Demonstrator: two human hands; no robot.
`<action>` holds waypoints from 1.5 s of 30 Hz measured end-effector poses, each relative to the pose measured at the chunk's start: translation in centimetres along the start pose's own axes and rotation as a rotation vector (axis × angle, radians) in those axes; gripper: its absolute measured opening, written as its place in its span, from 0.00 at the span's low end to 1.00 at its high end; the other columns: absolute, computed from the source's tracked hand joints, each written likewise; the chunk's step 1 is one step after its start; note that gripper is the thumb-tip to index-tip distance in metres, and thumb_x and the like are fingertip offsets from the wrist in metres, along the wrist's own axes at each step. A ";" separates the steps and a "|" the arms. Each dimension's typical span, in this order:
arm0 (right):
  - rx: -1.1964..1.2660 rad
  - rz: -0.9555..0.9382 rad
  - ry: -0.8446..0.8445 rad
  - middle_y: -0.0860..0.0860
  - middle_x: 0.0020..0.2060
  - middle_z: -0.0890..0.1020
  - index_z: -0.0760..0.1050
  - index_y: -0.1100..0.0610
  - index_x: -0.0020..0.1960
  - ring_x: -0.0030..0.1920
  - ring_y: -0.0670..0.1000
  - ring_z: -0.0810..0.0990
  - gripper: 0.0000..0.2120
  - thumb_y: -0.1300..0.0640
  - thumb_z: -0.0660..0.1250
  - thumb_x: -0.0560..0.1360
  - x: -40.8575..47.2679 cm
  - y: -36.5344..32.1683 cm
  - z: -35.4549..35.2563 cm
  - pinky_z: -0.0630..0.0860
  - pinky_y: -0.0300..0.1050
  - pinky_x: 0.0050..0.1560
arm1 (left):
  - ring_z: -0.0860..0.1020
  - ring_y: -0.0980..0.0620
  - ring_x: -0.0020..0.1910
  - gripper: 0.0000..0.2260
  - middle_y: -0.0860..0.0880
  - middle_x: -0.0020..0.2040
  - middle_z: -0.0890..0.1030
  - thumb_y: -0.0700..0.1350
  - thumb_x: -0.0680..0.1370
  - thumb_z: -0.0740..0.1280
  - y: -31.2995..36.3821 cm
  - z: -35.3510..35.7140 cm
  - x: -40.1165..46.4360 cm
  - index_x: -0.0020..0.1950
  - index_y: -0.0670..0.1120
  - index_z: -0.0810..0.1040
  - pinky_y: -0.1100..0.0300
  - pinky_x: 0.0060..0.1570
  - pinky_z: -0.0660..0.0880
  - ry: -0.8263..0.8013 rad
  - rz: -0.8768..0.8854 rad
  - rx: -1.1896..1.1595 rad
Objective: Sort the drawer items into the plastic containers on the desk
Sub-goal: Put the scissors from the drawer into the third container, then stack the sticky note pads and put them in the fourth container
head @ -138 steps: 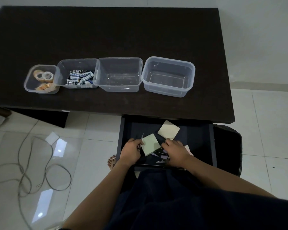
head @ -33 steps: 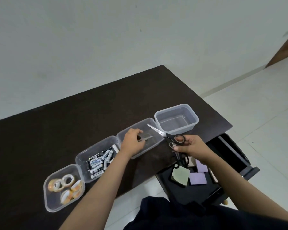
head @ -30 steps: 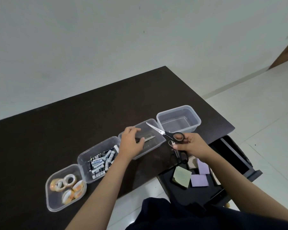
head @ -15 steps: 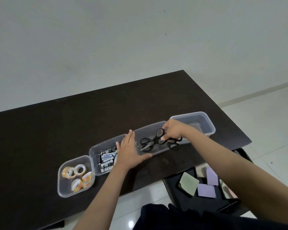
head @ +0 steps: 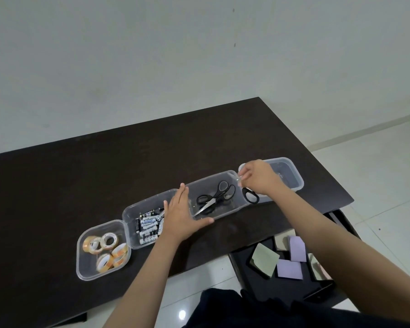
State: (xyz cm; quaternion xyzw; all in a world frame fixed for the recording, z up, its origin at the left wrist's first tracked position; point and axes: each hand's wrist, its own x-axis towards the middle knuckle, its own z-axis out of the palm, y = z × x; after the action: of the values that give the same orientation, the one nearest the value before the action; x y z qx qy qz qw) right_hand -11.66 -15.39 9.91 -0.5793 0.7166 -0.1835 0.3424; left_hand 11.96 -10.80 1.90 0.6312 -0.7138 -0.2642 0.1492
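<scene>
Our left hand (head: 181,217) flat, fingers spread, bracing third container (head: 240,204); scissors (head: 214,197) inside it. Our right hand (head: 258,177) grips second scissors (head: 250,195) over its right rim.

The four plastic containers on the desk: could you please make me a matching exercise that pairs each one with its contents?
Containers:
1. leftmost container
2. second container
3. third container
4. rightmost container

Contents:
A. scissors
B. tape rolls
C. nothing visible
D. batteries

Pairs: 1-B, 2-D, 3-A, 4-C
</scene>
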 end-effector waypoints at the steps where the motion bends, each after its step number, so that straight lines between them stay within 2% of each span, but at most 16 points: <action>1: 0.010 -0.026 -0.047 0.51 0.35 0.82 0.80 0.57 0.43 0.37 0.48 0.80 0.08 0.66 0.74 0.66 0.0 -0.3 0.4 0.74 0.41 0.43 | 0.50 0.54 0.77 0.53 0.54 0.79 0.49 0.69 0.62 0.71 0.0 0.0 -0.1 0.78 0.48 0.50 0.44 0.75 0.42 0.004 0.003 -0.007; 7: -0.125 -0.236 -0.241 0.51 0.39 0.85 0.82 0.55 0.45 0.42 0.46 0.83 0.09 0.65 0.74 0.67 0.8 -2.6 4.7 0.79 0.40 0.48 | 0.49 0.54 0.77 0.53 0.54 0.79 0.48 0.68 0.62 0.72 0.1 0.0 -0.1 0.78 0.48 0.50 0.44 0.75 0.43 -0.008 -0.005 -0.014; 11: -0.253 -0.291 -0.353 0.51 0.49 0.84 0.81 0.56 0.53 0.49 0.47 0.81 0.12 0.65 0.72 0.70 1.9 -2.8 6.7 0.77 0.40 0.52 | 0.48 0.54 0.77 0.52 0.54 0.79 0.47 0.66 0.63 0.73 0.2 -0.1 -0.1 0.77 0.47 0.50 0.44 0.74 0.43 -0.017 -0.017 -0.010; 13: -0.245 -0.294 -0.310 0.50 0.53 0.82 0.80 0.56 0.56 0.53 0.48 0.80 0.13 0.64 0.71 0.71 2.3 -2.0 6.8 0.75 0.41 0.56 | 0.48 0.54 0.78 0.52 0.53 0.79 0.46 0.66 0.63 0.73 0.3 -0.1 -0.1 0.78 0.48 0.50 0.44 0.74 0.42 -0.028 -0.021 -0.017; 16: -0.169 -0.288 -0.200 0.50 0.54 0.82 0.80 0.55 0.56 0.55 0.48 0.79 0.13 0.62 0.71 0.72 2.0 -0.7 6.3 0.73 0.38 0.56 | 0.46 0.53 0.78 0.50 0.53 0.79 0.43 0.64 0.65 0.73 0.4 0.1 -0.1 0.78 0.48 0.49 0.43 0.74 0.40 -0.041 -0.021 -0.047; 19: -0.055 -0.338 -0.048 0.51 0.50 0.84 0.81 0.57 0.54 0.52 0.49 0.81 0.11 0.62 0.70 0.72 0.5 0.8 5.2 0.75 0.40 0.55 | 0.44 0.52 0.78 0.48 0.51 0.79 0.41 0.62 0.68 0.72 0.7 0.4 -0.5 0.77 0.47 0.49 0.43 0.73 0.40 -0.034 -0.002 -0.050; 22: -0.023 -0.448 0.168 0.51 0.44 0.85 0.82 0.58 0.48 0.47 0.50 0.81 0.07 0.61 0.72 0.70 -1.4 3.0 4.2 0.77 0.46 0.53 | 0.45 0.51 0.78 0.40 0.49 0.79 0.42 0.56 0.72 0.70 1.4 1.2 -1.4 0.77 0.46 0.54 0.42 0.74 0.44 0.047 0.056 -0.051; 24: -0.012 -0.509 0.256 0.51 0.39 0.84 0.82 0.58 0.45 0.42 0.48 0.80 0.06 0.61 0.74 0.68 -2.8 4.8 3.5 0.78 0.45 0.48 | 0.49 0.51 0.78 0.33 0.49 0.79 0.48 0.52 0.73 0.70 2.2 2.2 -2.5 0.75 0.46 0.60 0.44 0.75 0.50 0.167 0.130 -0.055; 26: -0.003 -0.533 0.282 0.51 0.35 0.83 0.82 0.59 0.43 0.37 0.45 0.77 0.07 0.60 0.76 0.67 -4.4 6.8 2.8 0.77 0.39 0.42 | 0.56 0.51 0.76 0.27 0.48 0.77 0.57 0.48 0.74 0.69 3.6 3.7 -3.9 0.71 0.45 0.67 0.52 0.74 0.56 0.285 0.186 -0.090; 29: -0.036 -0.530 0.262 0.50 0.31 0.80 0.80 0.59 0.40 0.32 0.46 0.75 0.09 0.58 0.78 0.65 -6.6 10.7 2.1 0.74 0.35 0.37 | 0.66 0.52 0.70 0.19 0.47 0.70 0.69 0.46 0.75 0.68 6.1 6.5 -6.4 0.65 0.44 0.74 0.60 0.70 0.62 0.329 0.270 -0.195; 32: -0.144 -0.476 0.133 0.49 0.30 0.79 0.79 0.56 0.38 0.32 0.48 0.75 0.10 0.54 0.78 0.64 -8.4 15.7 1.9 0.75 0.39 0.36 | 0.71 0.52 0.64 0.14 0.47 0.65 0.75 0.45 0.75 0.67 8.2 10.9 -8.7 0.60 0.44 0.77 0.62 0.66 0.67 0.243 0.332 -0.242; 34: -0.234 -0.404 0.012 0.48 0.32 0.79 0.79 0.55 0.39 0.35 0.49 0.77 0.09 0.52 0.77 0.65 -9.5 19.2 1.9 0.77 0.45 0.36 | 0.72 0.55 0.61 0.13 0.50 0.61 0.76 0.46 0.75 0.66 9.2 14.0 -10.0 0.58 0.45 0.78 0.66 0.63 0.69 0.143 0.296 -0.276; 37: -0.301 -0.215 -0.155 0.50 0.42 0.81 0.80 0.55 0.47 0.43 0.51 0.78 0.09 0.53 0.73 0.69 -10.6 23.9 1.6 0.78 0.49 0.43 | 0.72 0.54 0.61 0.15 0.50 0.60 0.76 0.49 0.75 0.63 9.9 18.1 -10.7 0.59 0.45 0.78 0.59 0.61 0.73 -0.035 0.201 -0.222; 40: -0.381 -0.056 -0.257 0.52 0.50 0.79 0.78 0.53 0.55 0.51 0.54 0.78 0.13 0.52 0.69 0.71 -10.5 27.9 1.0 0.77 0.50 0.48 | 0.67 0.48 0.68 0.19 0.48 0.68 0.70 0.48 0.75 0.64 10.3 21.1 -10.1 0.65 0.45 0.73 0.57 0.67 0.68 -0.223 -0.016 -0.159; 43: -0.522 0.010 -0.356 0.51 0.53 0.77 0.74 0.49 0.57 0.57 0.58 0.74 0.19 0.45 0.62 0.68 -9.6 31.0 0.4 0.75 0.51 0.51 | 0.62 0.44 0.71 0.23 0.45 0.73 0.62 0.48 0.76 0.64 10.6 22.9 -9.0 0.70 0.46 0.67 0.53 0.67 0.65 -0.289 -0.191 -0.056; 45: -0.539 0.075 -0.375 0.52 0.56 0.75 0.72 0.49 0.61 0.60 0.59 0.72 0.21 0.48 0.65 0.68 -9.0 32.1 -0.3 0.73 0.51 0.55 | 0.60 0.41 0.72 0.24 0.43 0.75 0.58 0.46 0.76 0.64 11.1 23.8 -8.2 0.72 0.47 0.65 0.52 0.68 0.65 -0.312 -0.303 -0.046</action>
State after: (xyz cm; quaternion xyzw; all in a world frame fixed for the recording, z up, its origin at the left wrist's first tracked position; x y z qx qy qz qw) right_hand -33.64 1.53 -8.59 -0.6461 0.6846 0.1352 0.3090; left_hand -8.87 2.42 -10.27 0.6792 -0.6191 -0.3942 0.0099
